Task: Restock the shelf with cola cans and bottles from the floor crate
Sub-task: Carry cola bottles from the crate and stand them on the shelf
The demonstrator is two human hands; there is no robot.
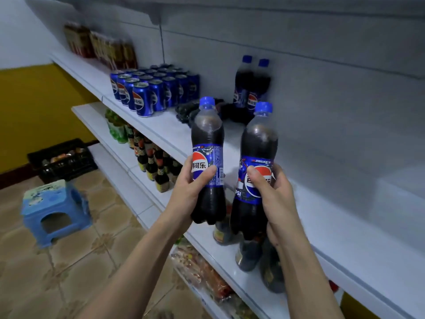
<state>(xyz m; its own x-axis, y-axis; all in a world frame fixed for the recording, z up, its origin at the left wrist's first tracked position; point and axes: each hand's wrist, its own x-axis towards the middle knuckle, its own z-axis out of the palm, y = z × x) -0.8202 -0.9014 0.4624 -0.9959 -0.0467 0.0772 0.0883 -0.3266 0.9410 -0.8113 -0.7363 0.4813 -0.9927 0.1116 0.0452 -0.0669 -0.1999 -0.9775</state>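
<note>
Head view: two cola bottles, one (207, 162) per hand (190, 183), another two (251, 88) shelved

Two upright cola bottles (207, 157), (256, 166) held above shelf (322, 217).

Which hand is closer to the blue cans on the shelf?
Left. The left hand, holding a cola bottle, is below and right of the blue cans. The right hand, holding another bottle, is farther right, beyond the left hand.
</note>
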